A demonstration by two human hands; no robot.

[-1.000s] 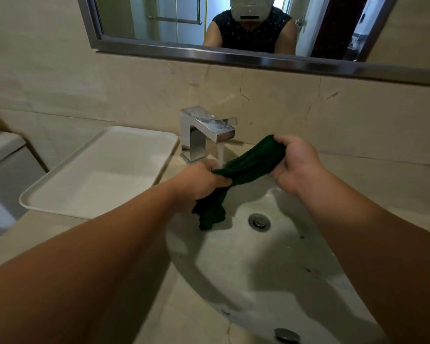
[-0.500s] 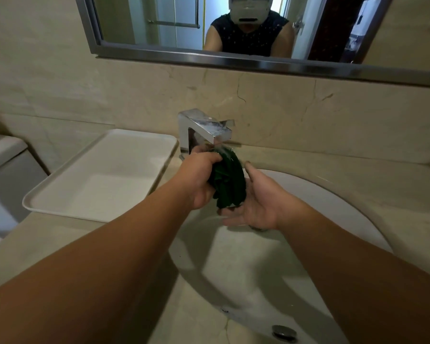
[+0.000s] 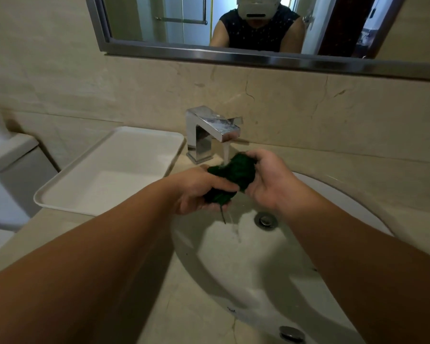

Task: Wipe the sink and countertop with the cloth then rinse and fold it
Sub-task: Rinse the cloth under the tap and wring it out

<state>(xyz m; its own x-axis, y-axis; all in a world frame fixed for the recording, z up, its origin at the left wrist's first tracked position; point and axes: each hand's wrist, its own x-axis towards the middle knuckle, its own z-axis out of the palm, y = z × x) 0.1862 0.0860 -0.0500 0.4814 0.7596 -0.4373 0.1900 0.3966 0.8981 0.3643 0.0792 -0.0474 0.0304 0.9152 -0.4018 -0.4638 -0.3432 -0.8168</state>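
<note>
The green cloth point(image 3: 233, 175) is bunched into a tight wet wad and held right under the water stream point(image 3: 226, 152) from the chrome faucet point(image 3: 214, 130), above the back of the sink point(image 3: 258, 264) so the runoff drops straight into the basin. A thin trickle w/ a loose thread hangs from its lower end, just left of the drain point(image 3: 266, 219). The left hand point(image 3: 196, 189) wraps the lower, nearer end, thumb over the top and fingers curled beneath. The right hand point(image 3: 268, 180) clasps the upper end, fingers hooked over the far side by the stream. The cloth sits btwn the two palms, hands close together, prob. squeezing or wringing it to flush the dirt out. That makes this the rinse step, w/ folding not yet done. A white tray point(image 3: 114, 184) rests on the beige countertop point(image 3: 358, 165) left of the faucet, and a mirror point(image 3: 184, 11) hangs above.
</note>
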